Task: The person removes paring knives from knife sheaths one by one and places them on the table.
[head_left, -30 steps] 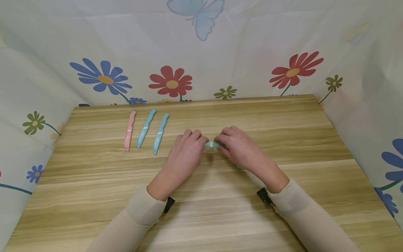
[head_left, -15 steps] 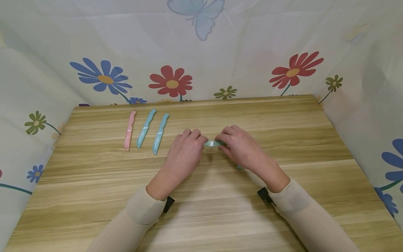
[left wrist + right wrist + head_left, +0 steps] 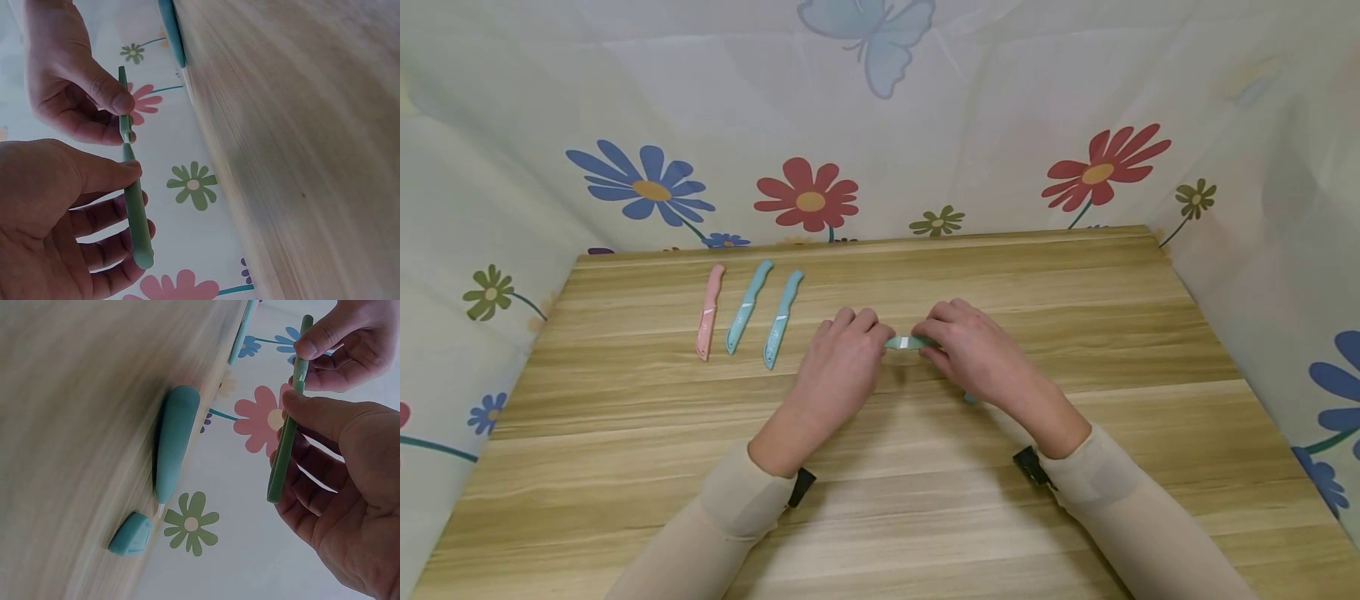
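Both hands hold a light green knife (image 3: 905, 342) level above the table. My left hand (image 3: 844, 354) pinches its rounded handle (image 3: 139, 231) between thumb and fingers. On the other end, my right hand (image 3: 976, 350) pinches the green sheath (image 3: 282, 456). A short pale stretch shows between the hands in the head view; little of the blade is visible. Under the right hand a teal knife handle (image 3: 178, 444) lies on the table, with a teal sheath piece (image 3: 131, 534) beyond it. In the head view the right hand hides most of these.
At the back left lie a pink sheathed knife (image 3: 710, 312) and two teal sheathed knives, one in the middle (image 3: 748, 307) and one nearer the hands (image 3: 783, 319). The wooden table (image 3: 910, 525) ends at a flowered curtain (image 3: 985, 125) behind and at both sides.
Both hands stay almost in place on the green knife; the right hand has shifted very slightly to the right. The knives on the table have not moved.
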The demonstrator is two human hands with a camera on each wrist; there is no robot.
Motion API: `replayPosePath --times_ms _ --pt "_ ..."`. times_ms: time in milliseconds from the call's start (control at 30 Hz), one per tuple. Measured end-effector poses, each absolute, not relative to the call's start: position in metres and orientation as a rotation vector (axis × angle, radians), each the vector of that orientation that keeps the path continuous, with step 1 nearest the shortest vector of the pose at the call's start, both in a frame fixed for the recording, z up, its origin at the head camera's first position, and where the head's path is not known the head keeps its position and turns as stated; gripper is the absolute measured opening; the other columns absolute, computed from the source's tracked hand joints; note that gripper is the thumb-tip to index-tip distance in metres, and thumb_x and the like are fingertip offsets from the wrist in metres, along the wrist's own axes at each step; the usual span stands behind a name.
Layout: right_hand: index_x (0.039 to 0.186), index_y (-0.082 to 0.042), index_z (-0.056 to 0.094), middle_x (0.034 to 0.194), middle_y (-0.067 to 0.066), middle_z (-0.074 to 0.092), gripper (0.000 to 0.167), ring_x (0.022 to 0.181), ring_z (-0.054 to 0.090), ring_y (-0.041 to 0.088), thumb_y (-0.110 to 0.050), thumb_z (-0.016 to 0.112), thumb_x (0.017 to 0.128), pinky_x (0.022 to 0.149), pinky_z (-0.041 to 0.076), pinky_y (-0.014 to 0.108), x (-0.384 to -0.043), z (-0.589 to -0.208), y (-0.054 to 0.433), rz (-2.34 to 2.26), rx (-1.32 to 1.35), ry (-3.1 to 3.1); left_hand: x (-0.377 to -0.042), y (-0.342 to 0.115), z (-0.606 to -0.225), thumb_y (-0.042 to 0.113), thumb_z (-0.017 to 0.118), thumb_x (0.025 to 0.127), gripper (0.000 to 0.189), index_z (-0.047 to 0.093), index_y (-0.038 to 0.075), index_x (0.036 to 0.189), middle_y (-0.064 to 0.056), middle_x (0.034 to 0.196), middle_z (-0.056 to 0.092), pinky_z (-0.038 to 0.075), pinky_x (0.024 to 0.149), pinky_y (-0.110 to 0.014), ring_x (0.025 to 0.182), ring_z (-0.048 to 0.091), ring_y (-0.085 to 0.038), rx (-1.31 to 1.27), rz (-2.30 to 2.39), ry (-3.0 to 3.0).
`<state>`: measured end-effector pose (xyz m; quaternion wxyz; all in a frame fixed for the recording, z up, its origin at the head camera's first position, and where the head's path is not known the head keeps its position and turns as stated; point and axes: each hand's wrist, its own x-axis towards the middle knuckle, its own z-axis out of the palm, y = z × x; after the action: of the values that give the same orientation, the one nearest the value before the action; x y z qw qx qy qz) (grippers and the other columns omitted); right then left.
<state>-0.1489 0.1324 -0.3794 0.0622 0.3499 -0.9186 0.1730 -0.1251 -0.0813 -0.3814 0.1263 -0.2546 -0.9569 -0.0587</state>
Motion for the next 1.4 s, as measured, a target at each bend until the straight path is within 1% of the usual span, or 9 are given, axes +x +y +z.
replayPosePath --times_ms 500,700,1167,1400 --pt "0.113 -0.004 0.08 0.105 0.007 0.069 0.02 0.092 0.059 0.023 -0.011 0.083 0.094 0.078 0.054 0.033 -0.1483 -0.3797 0.1337 0.51 1.056 -2.762 -0.1244 -0.0827 -0.381 0.01 0.076 0.099 0.017 0.079 0.009 0.116 -0.006 0.102 0.066 0.049 0.069 -0.034 0.091 0.057 -0.025 -0.719 -0.151 -2.818" --pt "0.113 -0.004 0.08 0.104 0.007 0.069 0.02 0.091 0.059 0.023 -0.011 0.084 0.094 0.078 0.053 0.033 -0.1487 -0.3811 0.1344 0.515 1.055 -2.756 -0.1241 -0.0831 -0.3813 0.009 0.076 0.099 0.017 0.079 0.009 0.115 -0.006 0.102 0.067 0.049 0.068 -0.034 0.09 0.057 -0.025 -0.717 -0.15 -2.807" --pt "0.112 -0.005 0.08 0.104 0.007 0.07 0.021 0.094 0.062 0.024 -0.01 0.085 0.092 0.08 0.055 0.035 -0.15 -0.3806 0.1365 0.519 1.064 -2.741 -0.125 -0.0855 -0.3821 0.006 0.076 0.097 0.015 0.08 0.009 0.112 -0.006 0.101 0.067 0.049 0.068 -0.036 0.091 0.059 -0.027 -0.697 -0.165 -2.795" --pt "0.112 -0.005 0.08 0.105 0.007 0.07 0.021 0.097 0.063 0.025 -0.01 0.084 0.093 0.083 0.055 0.036 -0.151 -0.3816 0.1382 0.518 1.059 -2.747 -0.1245 -0.0864 -0.3814 0.006 0.077 0.097 0.017 0.08 0.01 0.114 -0.006 0.101 0.066 0.049 0.068 -0.035 0.091 0.058 -0.026 -0.688 -0.155 -2.81"
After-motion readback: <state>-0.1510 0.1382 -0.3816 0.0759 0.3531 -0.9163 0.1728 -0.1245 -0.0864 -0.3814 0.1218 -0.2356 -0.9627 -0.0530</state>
